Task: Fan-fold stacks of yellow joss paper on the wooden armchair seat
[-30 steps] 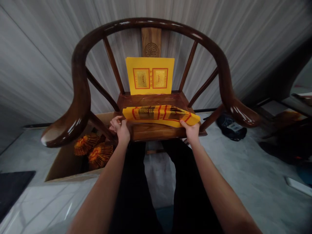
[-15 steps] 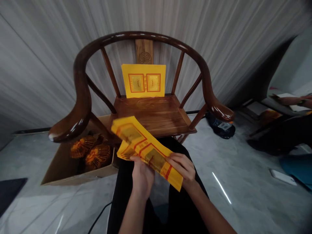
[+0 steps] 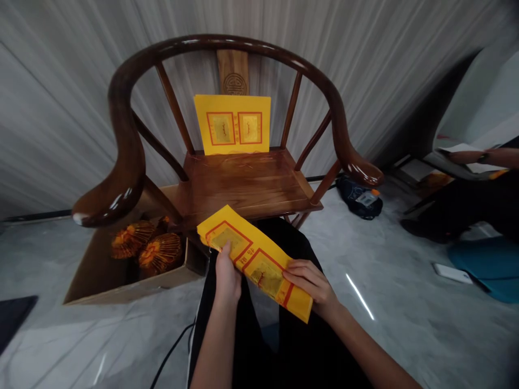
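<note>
I hold a stack of yellow paper sheets (image 3: 247, 249) with red frames and gold squares above my lap, slanting down to the right. My left hand (image 3: 227, 275) grips its near edge with the thumb on top. My right hand (image 3: 312, 283) is closed on the lower right end, fingers laid over the top sheet. Another yellow sheet (image 3: 232, 125) of the same print stands upright against the back of a dark wooden round-backed chair (image 3: 247, 181) straight ahead of me.
A cardboard box (image 3: 121, 281) with orange-gold folded paper pieces (image 3: 148, 248) sits on the floor left of the chair. A dark bag (image 3: 359, 197) lies to the chair's right. Another person's arm (image 3: 478, 158) shows at the far right, a white phone (image 3: 452, 273) below it.
The paper stack has left the chair seat and come back to my lap. Both hands drew in together and turned it to slant; the loose lower sheets have closed up.
</note>
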Action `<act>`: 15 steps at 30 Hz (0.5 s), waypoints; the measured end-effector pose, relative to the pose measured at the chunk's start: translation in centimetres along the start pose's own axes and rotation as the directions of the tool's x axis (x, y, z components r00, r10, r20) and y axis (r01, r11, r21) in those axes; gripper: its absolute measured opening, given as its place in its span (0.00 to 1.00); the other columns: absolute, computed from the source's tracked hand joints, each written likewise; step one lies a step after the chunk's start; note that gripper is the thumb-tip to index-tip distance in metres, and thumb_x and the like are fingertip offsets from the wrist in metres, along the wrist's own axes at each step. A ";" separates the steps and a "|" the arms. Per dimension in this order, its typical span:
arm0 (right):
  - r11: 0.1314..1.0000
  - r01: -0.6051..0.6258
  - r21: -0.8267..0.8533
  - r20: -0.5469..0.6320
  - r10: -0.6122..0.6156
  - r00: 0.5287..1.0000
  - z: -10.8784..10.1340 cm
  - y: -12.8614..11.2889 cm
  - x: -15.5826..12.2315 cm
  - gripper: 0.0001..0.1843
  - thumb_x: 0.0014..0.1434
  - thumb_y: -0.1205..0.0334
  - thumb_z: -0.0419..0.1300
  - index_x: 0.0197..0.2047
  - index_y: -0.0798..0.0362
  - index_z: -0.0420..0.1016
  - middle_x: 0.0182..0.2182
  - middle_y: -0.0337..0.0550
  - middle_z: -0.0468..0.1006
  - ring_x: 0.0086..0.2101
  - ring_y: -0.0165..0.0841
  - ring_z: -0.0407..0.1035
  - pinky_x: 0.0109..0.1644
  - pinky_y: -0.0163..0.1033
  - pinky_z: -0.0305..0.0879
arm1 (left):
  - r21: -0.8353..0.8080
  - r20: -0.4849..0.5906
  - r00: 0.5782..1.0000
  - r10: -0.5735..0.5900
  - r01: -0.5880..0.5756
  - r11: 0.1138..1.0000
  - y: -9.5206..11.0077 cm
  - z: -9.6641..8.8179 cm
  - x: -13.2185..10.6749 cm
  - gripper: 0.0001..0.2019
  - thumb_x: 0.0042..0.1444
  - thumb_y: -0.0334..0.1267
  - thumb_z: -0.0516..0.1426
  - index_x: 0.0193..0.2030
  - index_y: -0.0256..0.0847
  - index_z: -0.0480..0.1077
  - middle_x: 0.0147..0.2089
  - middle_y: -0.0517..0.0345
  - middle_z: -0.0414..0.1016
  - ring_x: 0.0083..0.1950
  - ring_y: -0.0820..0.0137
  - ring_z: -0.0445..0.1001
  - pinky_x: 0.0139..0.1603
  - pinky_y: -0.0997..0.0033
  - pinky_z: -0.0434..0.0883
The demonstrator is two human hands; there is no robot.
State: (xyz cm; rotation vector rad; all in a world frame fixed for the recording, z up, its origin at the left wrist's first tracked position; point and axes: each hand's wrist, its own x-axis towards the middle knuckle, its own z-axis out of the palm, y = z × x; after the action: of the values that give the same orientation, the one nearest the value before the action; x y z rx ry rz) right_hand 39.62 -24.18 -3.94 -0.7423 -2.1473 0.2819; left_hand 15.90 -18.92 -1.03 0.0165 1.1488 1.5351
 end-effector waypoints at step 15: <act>0.782 -0.622 0.025 0.685 0.440 0.580 -0.5 -4.8 -2.8 0.70 0.48 0.56 0.77 0.83 0.39 0.38 0.81 0.56 0.41 0.77 0.64 0.35 0.76 0.73 0.45 | 0.597 0.230 0.850 0.473 -0.507 0.621 2.1 0.0 -0.8 0.16 0.70 0.52 0.55 0.48 0.41 0.73 0.44 0.51 0.83 0.45 0.59 0.82 0.46 0.64 0.76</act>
State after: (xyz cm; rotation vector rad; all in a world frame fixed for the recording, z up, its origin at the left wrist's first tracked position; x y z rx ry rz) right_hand 39.43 -29.71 -3.36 -1.2733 -2.3678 1.3149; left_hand 14.55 -19.22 0.76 0.9110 1.6780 1.5021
